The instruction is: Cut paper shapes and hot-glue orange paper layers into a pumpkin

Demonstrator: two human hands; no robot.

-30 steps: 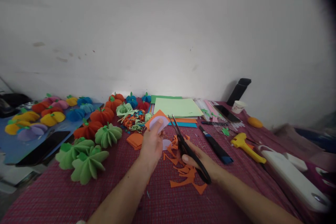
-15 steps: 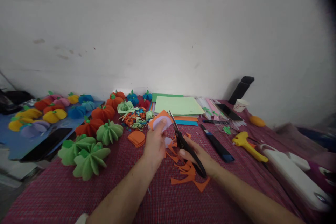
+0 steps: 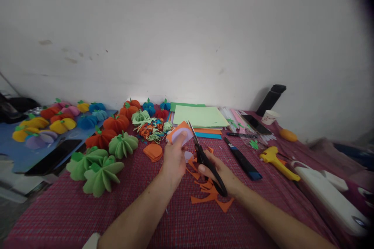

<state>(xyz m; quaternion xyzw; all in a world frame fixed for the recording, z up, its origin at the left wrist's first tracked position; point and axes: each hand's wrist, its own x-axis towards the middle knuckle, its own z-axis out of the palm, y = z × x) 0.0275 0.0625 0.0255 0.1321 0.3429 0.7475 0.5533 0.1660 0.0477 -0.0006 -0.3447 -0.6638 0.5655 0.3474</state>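
Note:
My left hand (image 3: 173, 157) pinches an orange paper piece with a pale lilac round shape on it (image 3: 179, 134), held up above the red checked cloth (image 3: 140, 210). My right hand (image 3: 220, 173) grips black scissors (image 3: 204, 159); the blades point up along the right edge of the paper. Orange offcuts (image 3: 209, 194) lie on the cloth under both hands. A small stack of orange cut shapes (image 3: 152, 151) sits just left of my left hand.
Green paper pumpkins (image 3: 96, 167) and orange ones (image 3: 112, 124) stand at left, more coloured ones on a blue sheet (image 3: 17, 155) beside a black phone (image 3: 52, 157). Green paper sheets (image 3: 200, 116), a yellow glue gun (image 3: 277, 161), a black-blue cutter (image 3: 242, 159), a paper cup (image 3: 269, 116) lie behind and right.
The scissors' blades, apart a second ago, have come together against the paper's edge. Both hands stay in much the same place; the view has shifted slightly.

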